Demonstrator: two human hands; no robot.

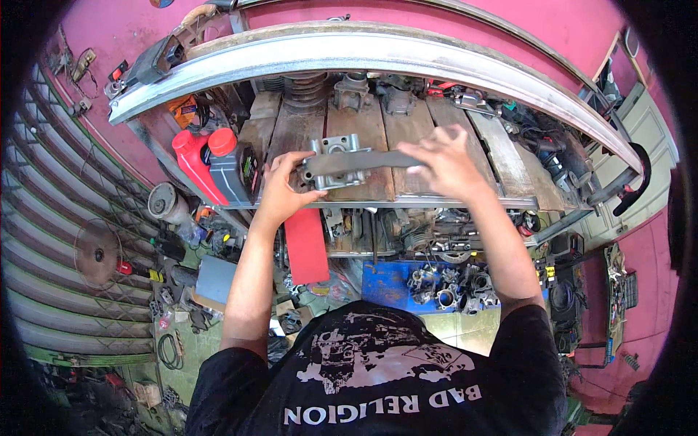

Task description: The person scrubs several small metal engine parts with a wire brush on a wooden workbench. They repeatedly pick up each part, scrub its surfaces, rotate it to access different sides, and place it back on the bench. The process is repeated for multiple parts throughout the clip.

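A silver metal engine part with bolt holes (340, 143) lies on the wooden shelf in front of me. My left hand (282, 190) is closed around its left side, with thumb and fingers at its edge. Across the part lies a long, flat, dark grey strip (367, 160), its exact kind not clear. The strip's right end is gripped by my right hand (447, 166), with thumb and fingers closed on it. The strip hides the middle of the part.
Red and dark bottles (231, 168) stand left of my left hand. Behind the part are a finned cylinder (304, 93) and other metal engine parts (352, 94). A white metal beam (378, 52) crosses above the shelf. A red panel (305, 247) hangs below its front edge.
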